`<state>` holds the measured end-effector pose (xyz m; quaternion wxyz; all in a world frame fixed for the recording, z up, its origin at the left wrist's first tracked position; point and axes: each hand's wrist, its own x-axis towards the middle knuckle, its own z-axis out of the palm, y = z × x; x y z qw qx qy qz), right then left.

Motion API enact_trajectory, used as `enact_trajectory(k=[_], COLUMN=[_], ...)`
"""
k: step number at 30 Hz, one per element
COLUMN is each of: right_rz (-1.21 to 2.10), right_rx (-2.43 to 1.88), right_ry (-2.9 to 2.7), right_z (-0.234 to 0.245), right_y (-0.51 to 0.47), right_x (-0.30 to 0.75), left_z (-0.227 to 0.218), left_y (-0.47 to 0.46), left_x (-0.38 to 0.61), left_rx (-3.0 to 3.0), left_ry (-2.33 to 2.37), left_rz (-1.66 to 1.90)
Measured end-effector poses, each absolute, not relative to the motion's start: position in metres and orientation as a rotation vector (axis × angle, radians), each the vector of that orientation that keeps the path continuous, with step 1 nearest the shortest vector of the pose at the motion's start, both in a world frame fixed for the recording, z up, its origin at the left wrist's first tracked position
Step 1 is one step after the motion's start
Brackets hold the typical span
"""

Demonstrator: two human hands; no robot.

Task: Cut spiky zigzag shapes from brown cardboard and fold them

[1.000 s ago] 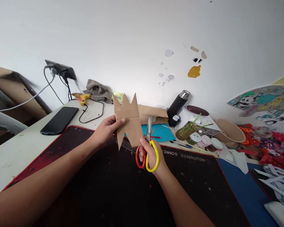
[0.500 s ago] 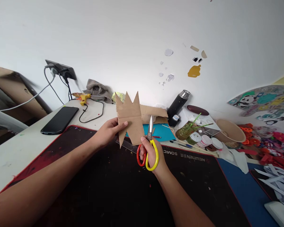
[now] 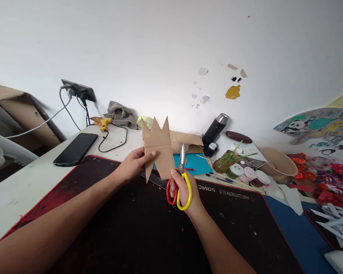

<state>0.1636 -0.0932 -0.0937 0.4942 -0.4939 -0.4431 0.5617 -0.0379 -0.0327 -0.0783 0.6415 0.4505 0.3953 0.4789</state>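
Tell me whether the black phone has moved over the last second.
No. Judged against the glue gun and the dark mat, the black phone lies in the same place; only the view itself has shifted slightly.

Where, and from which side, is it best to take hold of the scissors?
I would grip the scissors by the red and yellow handle loops, coming from the person's own near side. The blades point away, toward the wall, so this side seems safest, and the rounded loops turn toward the person. The right hand holds them there.
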Motion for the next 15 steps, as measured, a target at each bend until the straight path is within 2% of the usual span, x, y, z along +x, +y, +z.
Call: enact_trajectory(k=[15], right_rz=[1.373], right_rx=[-1.148], right_ry=[-0.896], right_z=[-0.0921], right_y=[-0.0895], right_x=[0.1648], left_z=[-0.0814], left_y=[-0.0294], left_x=[-0.0366], left_rx=[0.941], left_ry=[0.874], left_rz=[1.155])
